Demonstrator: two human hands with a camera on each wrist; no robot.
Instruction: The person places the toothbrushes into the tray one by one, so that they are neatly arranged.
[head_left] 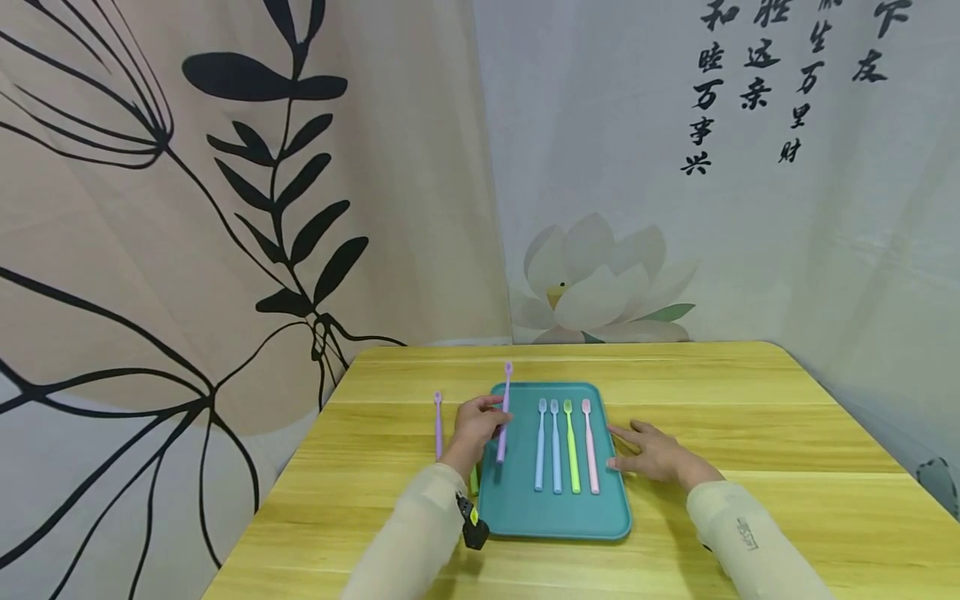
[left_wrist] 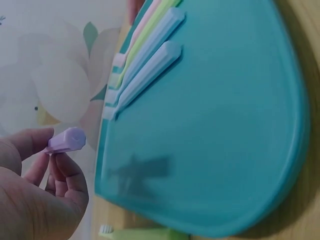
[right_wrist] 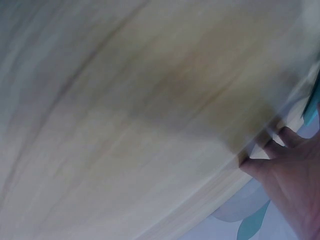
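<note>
A purple toothbrush (head_left: 504, 417) is pinched between the thumb and fingers of my left hand (head_left: 476, 427), held above the left part of a teal tray (head_left: 555, 518). In the left wrist view, the handle end of that purple toothbrush (left_wrist: 70, 140) points toward the camera. Side by side on the tray lie two blue toothbrushes (head_left: 540, 450), a yellow-green toothbrush (head_left: 572, 450) and a pink toothbrush (head_left: 591, 450). My right hand (head_left: 656, 452) is spread at the tray's right edge, fingertips at its rim. It holds nothing.
Left of the tray, another purple toothbrush (head_left: 438, 429) lies on the wooden table (head_left: 750, 417). A green toothbrush (head_left: 474, 481), partly hidden by the left arm, lies close to the tray's left edge. Printed curtains (head_left: 420, 167) hang behind the table.
</note>
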